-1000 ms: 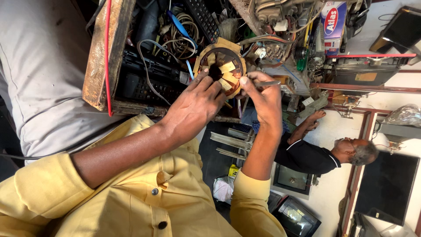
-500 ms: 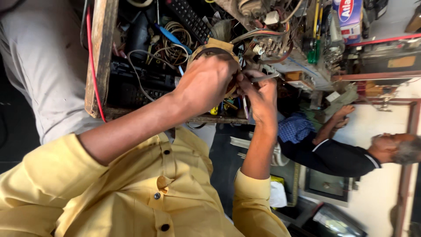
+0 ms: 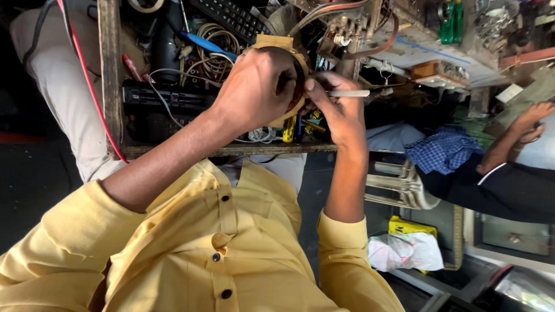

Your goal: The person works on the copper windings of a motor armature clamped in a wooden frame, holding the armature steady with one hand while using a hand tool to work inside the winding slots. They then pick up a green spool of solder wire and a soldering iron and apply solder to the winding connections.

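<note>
A person in a yellow shirt [image 3: 191, 254] works over a cluttered wooden surface [image 3: 110, 86]. The left hand [image 3: 257, 86] is wrapped around a round, tan-taped wire coil [image 3: 276, 43], fingers closed on its rim and covering most of it. The coil sits at about twelve o'clock in the view. At three o'clock from it, the right hand [image 3: 338, 107] pinches a thin pale stick [image 3: 348, 93], whose inner end is hidden where it meets the coil. Loose wires [image 3: 214, 37], a black keyboard [image 3: 231, 14] and a yellow-handled screwdriver [image 3: 288, 128] crowd the surface around the coil. A co-worker's arm [image 3: 511, 136] rests at far right. The likely hazard: a hard push could make the stick slip, nicking the winding or the gripping fingers; the coil could also drop into the clutter.
</note>
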